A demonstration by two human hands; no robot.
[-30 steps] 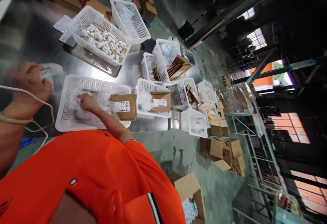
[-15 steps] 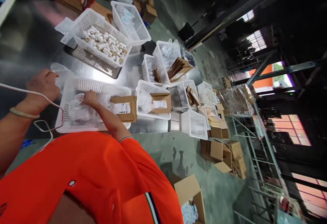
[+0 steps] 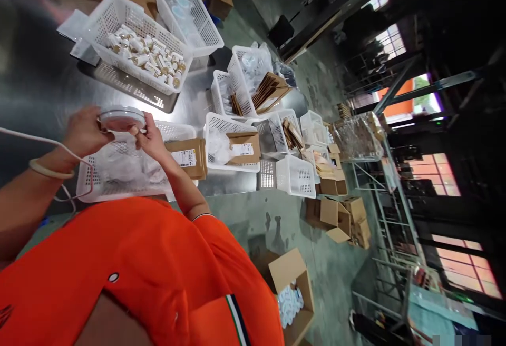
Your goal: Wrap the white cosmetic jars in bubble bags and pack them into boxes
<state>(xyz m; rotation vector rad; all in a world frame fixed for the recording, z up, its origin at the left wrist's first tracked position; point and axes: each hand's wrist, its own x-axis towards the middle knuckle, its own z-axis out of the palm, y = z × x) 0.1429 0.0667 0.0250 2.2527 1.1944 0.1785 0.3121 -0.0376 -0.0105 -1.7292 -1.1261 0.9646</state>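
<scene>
Single view, worn on your head, looking forward and steeply down past the front of your orange shirt (image 3: 158, 262), which looms nearest and fills the lower left. Your left hand (image 3: 85, 132) and right hand (image 3: 152, 138) sit a little farther out, left of centre, over the bench (image 3: 231, 181), seen from above. Frame very wide and rolled well over: floor (image 3: 233, 222) across the middle, racking (image 3: 403, 204) and windows (image 3: 435, 175) leaning sideways, small and far off at right.
</scene>
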